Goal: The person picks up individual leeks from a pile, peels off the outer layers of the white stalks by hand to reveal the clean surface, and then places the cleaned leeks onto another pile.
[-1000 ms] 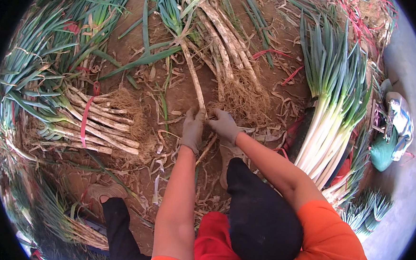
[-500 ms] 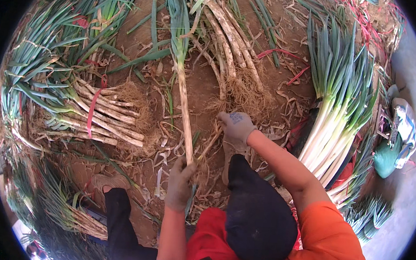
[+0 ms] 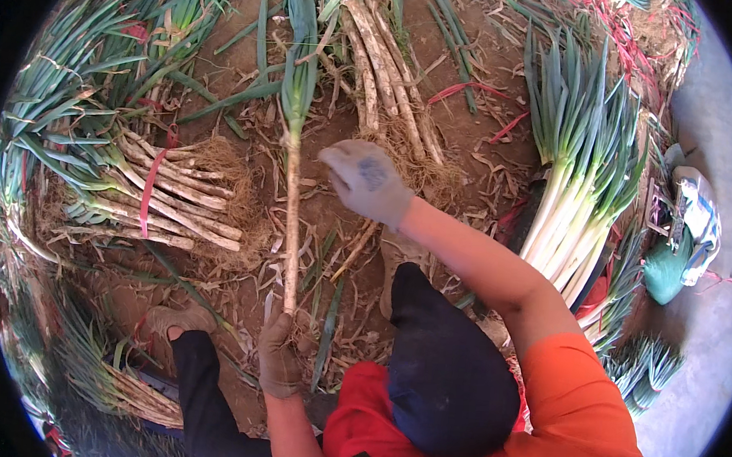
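Note:
My gloved left hand (image 3: 280, 359) is closed round the root end of a long green onion (image 3: 292, 224). Its pale brown, dirt-streaked stalk points away from me, and its green leaves (image 3: 299, 65) spread at the far end. To the right of the stalk is my gloved right hand (image 3: 367, 181), with fingers stretched toward it and a small space between. Nothing shows in that hand. A dry brown strip of outer leaf (image 3: 354, 251) lies on the soil below it. Beyond the right hand lies a loose group of unpeeled green onions (image 3: 392, 79) with bushy roots.
At left lies a bundle of unpeeled onions (image 3: 179, 196) tied with red ribbon (image 3: 148, 194). White, peeled onions (image 3: 564, 215) are stacked at right. Near them sit a green bag (image 3: 668, 268) and a striped cloth (image 3: 701, 224). Leaf scraps litter the soil, and my knee (image 3: 449, 376) rises in front.
My right hand has let go of the dry strip and moved up and left toward the stalk. The left hand and the held onion have shifted slightly left and nearer.

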### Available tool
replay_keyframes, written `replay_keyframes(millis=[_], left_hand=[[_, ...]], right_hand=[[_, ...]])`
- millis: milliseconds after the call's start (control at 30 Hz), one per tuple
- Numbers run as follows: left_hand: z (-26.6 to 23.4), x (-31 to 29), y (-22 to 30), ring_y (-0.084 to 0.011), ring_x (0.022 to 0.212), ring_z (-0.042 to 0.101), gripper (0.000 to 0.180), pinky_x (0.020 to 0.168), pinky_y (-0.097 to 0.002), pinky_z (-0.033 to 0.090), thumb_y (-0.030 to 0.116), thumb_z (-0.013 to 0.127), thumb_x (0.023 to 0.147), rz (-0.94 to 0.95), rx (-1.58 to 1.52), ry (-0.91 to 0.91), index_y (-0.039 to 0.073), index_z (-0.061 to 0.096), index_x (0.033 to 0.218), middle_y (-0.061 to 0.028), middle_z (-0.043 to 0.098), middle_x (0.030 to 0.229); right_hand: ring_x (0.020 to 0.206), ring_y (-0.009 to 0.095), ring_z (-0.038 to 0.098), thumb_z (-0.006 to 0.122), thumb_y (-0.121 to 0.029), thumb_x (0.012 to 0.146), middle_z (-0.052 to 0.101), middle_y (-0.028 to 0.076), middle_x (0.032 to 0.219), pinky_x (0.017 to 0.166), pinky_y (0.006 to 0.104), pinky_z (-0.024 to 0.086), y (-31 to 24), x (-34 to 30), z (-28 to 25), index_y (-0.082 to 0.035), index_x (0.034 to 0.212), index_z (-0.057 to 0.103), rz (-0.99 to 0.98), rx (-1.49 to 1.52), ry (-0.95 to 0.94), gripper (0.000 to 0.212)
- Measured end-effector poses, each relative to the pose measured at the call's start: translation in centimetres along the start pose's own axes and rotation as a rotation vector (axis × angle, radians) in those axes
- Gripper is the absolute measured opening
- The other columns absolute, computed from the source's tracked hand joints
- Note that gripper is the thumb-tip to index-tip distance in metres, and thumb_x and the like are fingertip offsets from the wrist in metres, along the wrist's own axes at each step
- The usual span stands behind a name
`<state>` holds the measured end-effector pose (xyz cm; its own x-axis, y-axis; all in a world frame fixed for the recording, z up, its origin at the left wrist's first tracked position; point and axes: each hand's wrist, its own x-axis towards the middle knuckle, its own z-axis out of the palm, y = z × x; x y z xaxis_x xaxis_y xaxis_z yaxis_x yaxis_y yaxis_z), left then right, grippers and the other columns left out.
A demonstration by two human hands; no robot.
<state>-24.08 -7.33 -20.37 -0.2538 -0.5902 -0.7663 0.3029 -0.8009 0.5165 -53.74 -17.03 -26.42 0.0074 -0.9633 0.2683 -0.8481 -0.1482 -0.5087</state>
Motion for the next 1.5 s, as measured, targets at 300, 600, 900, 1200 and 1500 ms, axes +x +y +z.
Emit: replay_keyframes(millis=[300,600,900,1200,1500], left_hand=[[-7.7,1.5,9.5,-0.0105,0.063,0.050,0.060,0.052,-0.0261,0.040,0.024,0.048,0.092,0.288,-0.287,-0.638,-0.003,0.031,0.144,-0.0035,0.052,0.084],[1.5,6.7,-1.2,-0.0120,0.068,0.054,0.027,0.059,-0.0245,0.044,0.011,0.058,0.091,-0.081,0.083,0.060,0.002,0.051,0.115,-0.0048,0.056,0.088],[5.8,10.4,-3.2,-0.0171,0.095,0.058,0.038,0.078,-0.0299,0.049,0.021,0.055,0.095,0.069,0.229,0.059,0.005,0.049,0.129,-0.0067,0.059,0.112],[9.2,11.7,-4.3,-0.0175,0.110,0.055,0.045,0.090,-0.0307,0.049,0.015,0.050,0.098,0.042,0.045,-0.167,0.002,0.040,0.139,-0.0100,0.052,0.127],[8.4,7.3,-2.2,-0.0121,0.083,0.056,0.041,0.072,-0.0266,0.047,0.020,0.059,0.090,-0.136,0.350,-0.137,-0.001,0.052,0.124,-0.0029,0.059,0.097]], right_hand=[[0.098,0.028,0.067,0.054,-0.011,0.088,0.066,0.015,0.112,0.078,0.0398,0.054,9.5,1.7,-1.3,-0.008,0.110,0.064,0.367,-0.460,-0.649,0.024],[0.097,0.032,0.067,0.049,-0.014,0.090,0.056,0.023,0.124,0.074,0.0426,0.054,11.4,2.7,2.5,-0.001,0.125,0.047,0.606,-0.498,-0.359,0.038],[0.078,0.023,0.068,0.047,-0.030,0.095,0.067,0.011,0.089,0.067,0.0377,0.053,3.7,4.2,0.6,-0.006,0.106,0.049,0.876,0.180,-0.616,0.027],[0.090,0.037,0.062,0.057,-0.041,0.090,0.064,0.021,0.094,0.082,0.0445,0.047,-2.0,-3.6,4.8,0.002,0.099,0.053,0.773,0.530,-0.260,0.044],[0.086,0.022,0.057,0.054,-0.033,0.093,0.063,0.014,0.095,0.079,0.0357,0.045,-0.6,-0.2,3.2,0.002,0.110,0.057,0.861,0.828,-0.238,0.039]])
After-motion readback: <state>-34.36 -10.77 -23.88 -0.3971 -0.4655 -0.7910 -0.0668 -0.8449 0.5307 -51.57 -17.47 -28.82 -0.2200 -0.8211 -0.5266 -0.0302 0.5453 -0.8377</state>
